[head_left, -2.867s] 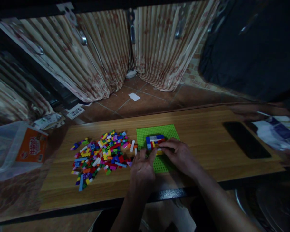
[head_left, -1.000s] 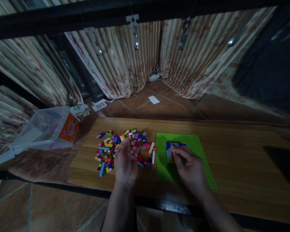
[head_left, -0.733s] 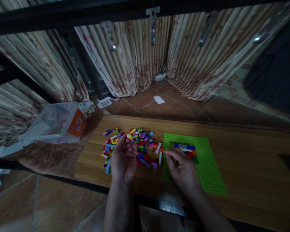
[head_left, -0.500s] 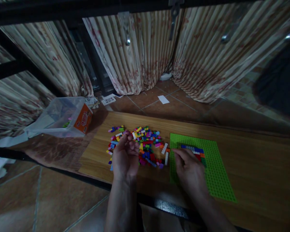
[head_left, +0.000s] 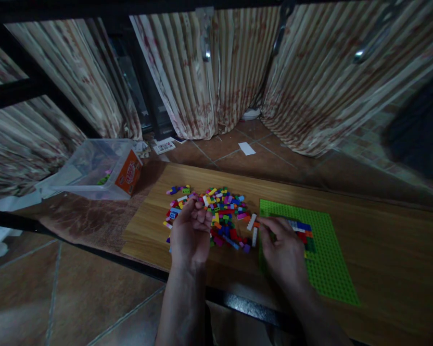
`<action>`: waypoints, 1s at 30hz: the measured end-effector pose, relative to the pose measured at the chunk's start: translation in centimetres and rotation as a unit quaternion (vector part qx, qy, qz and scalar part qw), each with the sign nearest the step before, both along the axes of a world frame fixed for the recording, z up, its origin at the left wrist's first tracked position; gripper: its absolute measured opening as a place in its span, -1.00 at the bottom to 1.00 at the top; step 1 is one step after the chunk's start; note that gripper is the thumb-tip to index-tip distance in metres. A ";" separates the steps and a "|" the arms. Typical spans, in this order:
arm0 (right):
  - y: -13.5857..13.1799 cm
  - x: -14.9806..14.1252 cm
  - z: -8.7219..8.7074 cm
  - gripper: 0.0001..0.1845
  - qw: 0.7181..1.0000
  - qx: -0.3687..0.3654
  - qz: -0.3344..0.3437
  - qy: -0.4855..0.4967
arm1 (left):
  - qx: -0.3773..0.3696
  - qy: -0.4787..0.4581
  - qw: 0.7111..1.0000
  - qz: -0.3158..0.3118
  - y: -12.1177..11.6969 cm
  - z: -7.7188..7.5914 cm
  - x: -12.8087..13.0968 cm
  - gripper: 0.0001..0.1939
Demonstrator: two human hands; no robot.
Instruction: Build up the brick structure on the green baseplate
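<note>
Head view: bin [head_left: 108, 193] left of bricks [head_left: 226, 211]

I watched remotely through the head camera, which looked forward and down across the wooden board [head_left: 382, 240] from its near side. The left hand [head_left: 191, 235] and right hand [head_left: 285, 250] sat fairly close, below mid-frame, with striped curtains [head_left: 243, 67] farther off; the dim right edge seemed slightly blurred to me.
</note>
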State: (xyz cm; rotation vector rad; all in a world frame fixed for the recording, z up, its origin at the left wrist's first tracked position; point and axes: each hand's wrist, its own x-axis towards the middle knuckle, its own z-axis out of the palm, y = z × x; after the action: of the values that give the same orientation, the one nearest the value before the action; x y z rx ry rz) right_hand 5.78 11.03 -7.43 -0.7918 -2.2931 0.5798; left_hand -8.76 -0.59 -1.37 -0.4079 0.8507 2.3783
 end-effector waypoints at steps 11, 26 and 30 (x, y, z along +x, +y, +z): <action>0.9 -0.1 -0.9 -0.73 0.986 0.082 0.001 -0.147 | 0.001 -0.028 1.000 -0.013 0.2 0.0 0.2 -0.88; 1.7 0.8 1.2 -0.77 0.994 -0.106 -0.032 0.001 | -0.028 -0.010 0.999 -0.043 0.6 0.3 0.2 -0.76; 3.8 3.7 1.6 -0.62 0.972 -0.200 -0.097 0.075 | -0.035 -0.011 0.998 -0.057 0.8 0.4 0.7 -0.74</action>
State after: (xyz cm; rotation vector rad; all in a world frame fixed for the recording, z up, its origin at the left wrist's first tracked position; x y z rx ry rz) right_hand 9.44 14.81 -5.88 -1.1059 -1.9564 0.9925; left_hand -8.10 0.25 -0.97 -0.4015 0.9254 2.2403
